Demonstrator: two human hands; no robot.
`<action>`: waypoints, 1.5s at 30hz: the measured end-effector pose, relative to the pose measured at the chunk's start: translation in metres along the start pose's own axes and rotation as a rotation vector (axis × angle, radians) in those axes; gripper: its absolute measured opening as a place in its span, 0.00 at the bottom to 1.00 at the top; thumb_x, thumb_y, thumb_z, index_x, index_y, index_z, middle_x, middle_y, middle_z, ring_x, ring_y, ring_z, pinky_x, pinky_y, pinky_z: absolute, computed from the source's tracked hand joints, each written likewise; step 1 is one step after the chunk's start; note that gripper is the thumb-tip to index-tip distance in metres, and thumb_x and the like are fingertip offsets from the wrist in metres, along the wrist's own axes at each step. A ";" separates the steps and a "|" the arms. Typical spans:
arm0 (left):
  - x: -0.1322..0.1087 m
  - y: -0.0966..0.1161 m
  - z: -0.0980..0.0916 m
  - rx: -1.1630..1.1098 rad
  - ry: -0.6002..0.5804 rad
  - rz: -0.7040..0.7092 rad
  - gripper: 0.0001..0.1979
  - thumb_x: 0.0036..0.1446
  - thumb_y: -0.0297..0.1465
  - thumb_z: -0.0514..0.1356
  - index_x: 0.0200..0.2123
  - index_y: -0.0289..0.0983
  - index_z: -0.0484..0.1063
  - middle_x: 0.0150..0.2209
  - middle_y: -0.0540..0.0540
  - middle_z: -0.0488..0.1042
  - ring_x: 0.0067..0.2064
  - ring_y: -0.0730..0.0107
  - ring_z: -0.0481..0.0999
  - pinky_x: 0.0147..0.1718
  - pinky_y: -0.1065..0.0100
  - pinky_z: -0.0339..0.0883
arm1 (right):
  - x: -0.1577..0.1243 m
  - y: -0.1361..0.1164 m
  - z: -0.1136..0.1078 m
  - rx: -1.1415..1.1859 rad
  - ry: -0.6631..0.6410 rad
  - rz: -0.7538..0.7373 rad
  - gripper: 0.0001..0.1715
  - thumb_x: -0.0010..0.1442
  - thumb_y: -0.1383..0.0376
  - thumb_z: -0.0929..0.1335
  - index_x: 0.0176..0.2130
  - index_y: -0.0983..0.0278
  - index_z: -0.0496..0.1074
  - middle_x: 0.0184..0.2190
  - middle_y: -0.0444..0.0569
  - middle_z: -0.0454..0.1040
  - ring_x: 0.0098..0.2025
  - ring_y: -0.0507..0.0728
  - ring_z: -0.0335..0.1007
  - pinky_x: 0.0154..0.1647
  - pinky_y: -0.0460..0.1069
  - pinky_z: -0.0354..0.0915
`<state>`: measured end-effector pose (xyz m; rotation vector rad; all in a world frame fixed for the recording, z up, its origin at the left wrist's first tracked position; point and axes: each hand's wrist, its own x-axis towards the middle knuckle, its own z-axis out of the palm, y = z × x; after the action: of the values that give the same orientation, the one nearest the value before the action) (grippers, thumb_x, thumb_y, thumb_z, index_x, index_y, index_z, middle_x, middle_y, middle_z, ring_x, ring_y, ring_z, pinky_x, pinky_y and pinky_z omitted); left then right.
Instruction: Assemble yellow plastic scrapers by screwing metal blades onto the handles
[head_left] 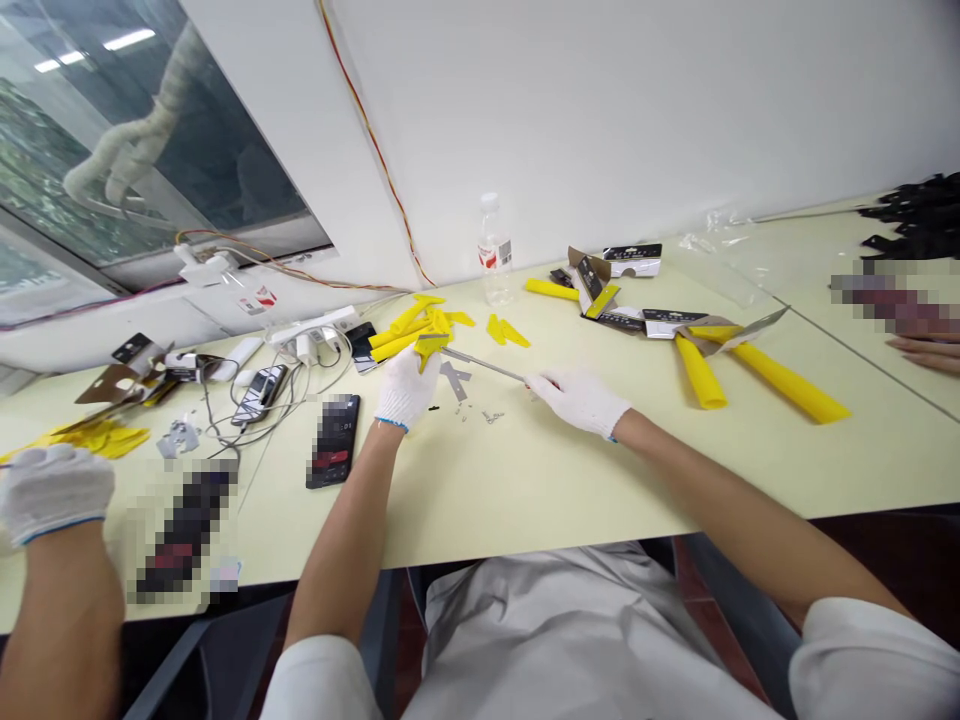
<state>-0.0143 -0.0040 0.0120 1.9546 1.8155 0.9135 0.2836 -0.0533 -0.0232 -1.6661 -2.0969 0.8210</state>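
2 white-gloved hands, left hand [407, 388] fingers closed on yellow plastic [430, 350], right hand [579, 402] fingers pinching a thin metal bar [484, 364]

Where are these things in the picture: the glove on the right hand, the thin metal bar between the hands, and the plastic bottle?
Right-hand glove [579, 402], head view, on the back of the glove.
Thin metal bar [484, 364], head view, on its middle.
Plastic bottle [493, 285], head view, on its clear lower body.

Tiny metal parts [491, 416] are too small to identify.
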 end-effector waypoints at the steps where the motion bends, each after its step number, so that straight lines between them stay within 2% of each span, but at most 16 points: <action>1: 0.000 0.001 0.000 0.033 0.019 0.023 0.14 0.64 0.36 0.62 0.27 0.42 0.66 0.31 0.40 0.77 0.44 0.51 0.78 0.49 0.56 0.71 | 0.001 0.002 0.000 0.050 -0.013 0.002 0.31 0.79 0.47 0.57 0.39 0.62 0.77 0.40 0.54 0.83 0.39 0.61 0.76 0.39 0.52 0.63; 7: 0.001 -0.001 0.001 0.135 0.029 0.075 0.14 0.68 0.34 0.60 0.28 0.41 0.65 0.31 0.43 0.74 0.40 0.57 0.77 0.47 0.59 0.68 | 0.003 0.004 0.003 0.106 0.016 0.053 0.22 0.72 0.46 0.68 0.37 0.60 0.70 0.38 0.50 0.80 0.38 0.58 0.72 0.38 0.51 0.62; 10: 0.001 -0.002 0.002 0.131 0.025 0.097 0.12 0.69 0.33 0.60 0.30 0.41 0.65 0.31 0.44 0.75 0.41 0.57 0.77 0.47 0.60 0.67 | 0.002 0.003 0.005 0.115 0.046 0.085 0.23 0.68 0.47 0.73 0.36 0.59 0.65 0.38 0.48 0.79 0.36 0.57 0.70 0.37 0.50 0.61; 13: 0.001 -0.001 0.003 0.130 0.014 0.101 0.13 0.69 0.32 0.60 0.30 0.41 0.64 0.33 0.45 0.76 0.42 0.57 0.77 0.47 0.61 0.66 | 0.002 0.001 0.007 0.097 0.069 0.118 0.22 0.67 0.47 0.75 0.39 0.60 0.68 0.40 0.50 0.81 0.37 0.58 0.73 0.38 0.51 0.64; 16: -0.001 0.001 0.003 0.134 -0.003 0.090 0.15 0.70 0.32 0.60 0.29 0.42 0.62 0.31 0.45 0.75 0.39 0.58 0.76 0.45 0.62 0.65 | 0.002 0.000 0.007 0.039 0.078 0.120 0.20 0.69 0.47 0.74 0.44 0.60 0.74 0.43 0.54 0.83 0.41 0.62 0.77 0.42 0.52 0.66; 18: -0.001 0.001 0.003 0.131 -0.015 0.087 0.16 0.71 0.33 0.61 0.29 0.41 0.62 0.31 0.46 0.74 0.38 0.60 0.76 0.44 0.63 0.65 | 0.003 0.000 0.006 -0.022 0.060 0.100 0.21 0.71 0.45 0.72 0.42 0.60 0.77 0.41 0.55 0.83 0.40 0.63 0.76 0.42 0.53 0.65; 24: 0.001 -0.006 0.005 0.150 0.013 0.103 0.14 0.71 0.35 0.62 0.31 0.40 0.67 0.33 0.43 0.78 0.41 0.56 0.80 0.47 0.62 0.69 | 0.002 0.000 0.002 -0.027 -0.001 -0.003 0.31 0.79 0.46 0.60 0.33 0.61 0.72 0.30 0.50 0.77 0.32 0.60 0.70 0.36 0.53 0.58; 26: 0.003 -0.008 0.005 0.152 0.028 0.107 0.14 0.71 0.36 0.62 0.31 0.40 0.68 0.33 0.42 0.78 0.41 0.54 0.81 0.48 0.60 0.70 | 0.002 0.001 0.002 -0.008 -0.014 -0.005 0.29 0.78 0.46 0.61 0.34 0.61 0.72 0.32 0.50 0.78 0.33 0.60 0.71 0.36 0.52 0.59; 30: 0.003 -0.009 0.005 0.152 0.034 0.091 0.13 0.70 0.36 0.61 0.31 0.40 0.70 0.33 0.41 0.80 0.42 0.53 0.82 0.49 0.59 0.73 | 0.002 0.000 0.003 0.024 0.008 0.033 0.18 0.70 0.49 0.72 0.41 0.61 0.77 0.41 0.52 0.83 0.40 0.61 0.76 0.41 0.51 0.65; 34: 0.003 -0.009 0.004 0.134 0.049 0.083 0.13 0.70 0.36 0.61 0.31 0.40 0.70 0.33 0.41 0.81 0.42 0.53 0.82 0.49 0.60 0.73 | 0.001 0.000 0.006 0.047 0.094 0.061 0.14 0.69 0.53 0.74 0.43 0.61 0.78 0.40 0.51 0.84 0.40 0.60 0.77 0.42 0.51 0.66; 38: 0.003 -0.010 0.004 0.105 0.058 0.084 0.14 0.69 0.36 0.61 0.29 0.41 0.67 0.33 0.41 0.81 0.43 0.54 0.82 0.49 0.61 0.74 | 0.001 0.002 0.008 -0.015 0.150 -0.037 0.16 0.71 0.51 0.71 0.41 0.61 0.79 0.40 0.51 0.84 0.40 0.60 0.77 0.42 0.51 0.64; 42: 0.003 -0.009 0.004 0.104 0.053 0.079 0.16 0.69 0.36 0.60 0.27 0.42 0.63 0.33 0.41 0.80 0.42 0.54 0.82 0.49 0.61 0.74 | 0.002 0.006 0.010 -0.072 0.140 -0.094 0.24 0.75 0.47 0.66 0.38 0.61 0.78 0.36 0.51 0.81 0.36 0.60 0.73 0.39 0.52 0.60; 45: 0.003 -0.009 0.003 0.106 0.055 0.078 0.18 0.69 0.37 0.61 0.26 0.42 0.62 0.32 0.41 0.80 0.43 0.53 0.82 0.49 0.61 0.74 | 0.002 0.008 0.010 -0.079 0.128 -0.124 0.26 0.76 0.47 0.63 0.39 0.61 0.77 0.37 0.51 0.81 0.36 0.60 0.72 0.39 0.52 0.60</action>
<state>-0.0188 0.0004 0.0046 2.0974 1.8652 0.9208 0.2834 -0.0523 -0.0360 -1.5647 -2.1437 0.5845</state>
